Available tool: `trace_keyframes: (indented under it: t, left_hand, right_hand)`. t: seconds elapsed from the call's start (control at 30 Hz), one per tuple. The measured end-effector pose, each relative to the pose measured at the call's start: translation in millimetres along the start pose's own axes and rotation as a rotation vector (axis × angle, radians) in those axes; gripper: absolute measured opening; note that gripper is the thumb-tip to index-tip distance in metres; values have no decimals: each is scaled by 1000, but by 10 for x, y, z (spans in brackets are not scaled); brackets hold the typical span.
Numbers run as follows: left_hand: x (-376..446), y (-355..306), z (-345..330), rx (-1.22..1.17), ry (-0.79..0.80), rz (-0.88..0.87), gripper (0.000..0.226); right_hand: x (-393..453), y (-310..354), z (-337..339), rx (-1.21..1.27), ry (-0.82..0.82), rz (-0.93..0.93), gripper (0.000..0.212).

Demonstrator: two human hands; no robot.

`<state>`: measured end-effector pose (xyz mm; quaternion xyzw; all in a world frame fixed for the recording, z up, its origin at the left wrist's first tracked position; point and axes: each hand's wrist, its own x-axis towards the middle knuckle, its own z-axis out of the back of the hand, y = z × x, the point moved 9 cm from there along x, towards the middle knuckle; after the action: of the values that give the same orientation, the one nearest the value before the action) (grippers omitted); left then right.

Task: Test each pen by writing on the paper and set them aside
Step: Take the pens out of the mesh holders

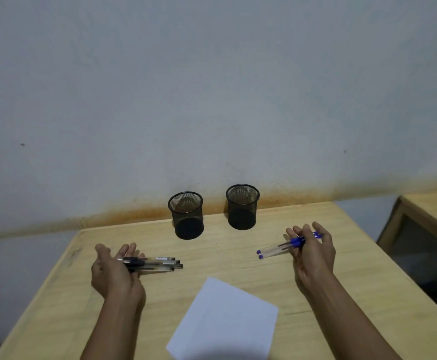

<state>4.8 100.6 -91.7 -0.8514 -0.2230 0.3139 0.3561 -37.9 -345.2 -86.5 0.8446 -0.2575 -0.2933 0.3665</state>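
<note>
Both hands show in the head view, raised over a pale wooden table (238,258) with the palms turned up. On the person's left, the left hand (113,271) lies with its fingers nearly straight, and a bundle of black-capped clear pens (152,264) rests across them, the pen ends sticking out toward the white sheet of paper (225,320); whether the thumb presses on them cannot be told. On the other side of the paper, the right hand (313,253) carries two blue-capped clear pens (282,245), its fingers curled loosely round the capped ends while the barrels point inward and down toward the paper.

That paper lies flat on the table between the two forearms, turned cornerwise, its near edge cut off by the bottom of the frame. Nothing written on it can be made out.

Beyond the paper, at the table's far edge, two black wire-mesh pen cups stand upright. One black mesh cup (186,215) stands beyond and slightly left of the paper; the second black mesh cup (242,206) stands just right of it, closer to the grey-white wall (212,87). The two cups stand apart, and nothing can be seen through their mesh.

Right of the paper, past the table's edge, part of another wooden piece of furniture (430,211) shows.
</note>
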Motion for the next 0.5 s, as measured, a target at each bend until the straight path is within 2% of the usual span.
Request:
trace_keyframes:
  t: [0.07, 0.13, 0.23, 0.3, 0.37, 0.43, 0.5]
  left_hand:
    - [3, 24, 52, -22, -36, 53, 37]
    - [-24, 18, 64, -5, -68, 74, 27]
    - [-24, -22, 46, 63, -67, 24, 19]
    - [2, -62, 65, 165, -57, -59, 17]
    - [17, -183, 121, 420, -76, -224, 23]
    - [-56, -303, 100, 711, -53, -406, 38]
    - [-140, -355, 70, 851, 2, -510, 48]
  right_hand:
    - [27, 2, 33, -15, -17, 0, 24]
    - [51, 11, 71, -60, -51, 4, 21]
    - [65, 60, 104, -155, -84, 59, 17]
    - [9, 181, 109, -399, -96, 173, 19]
    - [-99, 314, 49, -732, -63, 334, 27]
    - [-174, 346, -7, -914, 8, 452, 31]
    - [-204, 320, -34, -1030, 56, 544, 42]
